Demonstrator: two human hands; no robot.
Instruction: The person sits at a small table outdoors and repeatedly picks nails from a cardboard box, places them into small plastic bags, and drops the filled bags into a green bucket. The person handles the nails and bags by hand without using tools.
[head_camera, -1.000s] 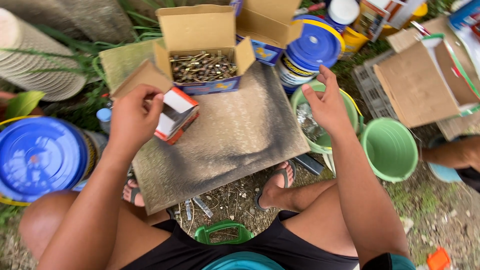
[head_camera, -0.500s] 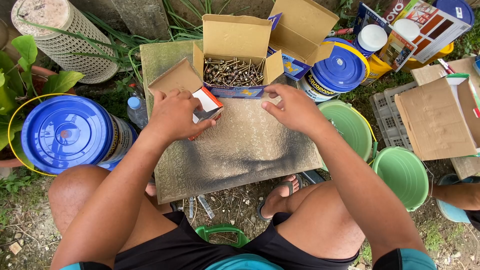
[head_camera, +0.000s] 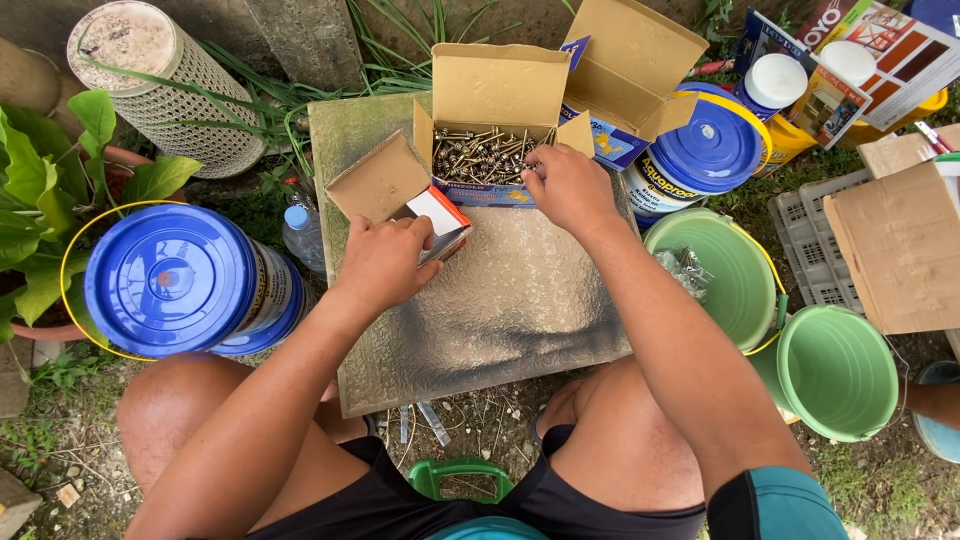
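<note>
A small open box (head_camera: 440, 222), white with red edging, is held in the left hand (head_camera: 385, 262), just left of the frame's centre; the fingers are wrapped around its near end. Both rest on a mottled grey-green slab (head_camera: 520, 310) that fills the middle of the frame.

The right hand (head_camera: 568, 185) is seen above centre, at the right rim of an open cardboard box (head_camera: 500, 95). Its fingers are curled and drawn narrow over the pile of brass-coloured screws (head_camera: 485, 155) inside; whether a screw is pinched between them cannot be told. The cardboard box stands on the far end of the slab, its flaps spread, and the small box lies just below its left flap.

At the left of the frame a tub with a blue lid (head_camera: 170, 280) and a yellow handle is seen, with a clear bottle (head_camera: 300, 235) beside it. At the upper right another blue-lidded tub (head_camera: 705, 150) stands. Two green buckets (head_camera: 835, 370) are placed at the right, the nearer one (head_camera: 715, 275) holding a clear bag.
</note>
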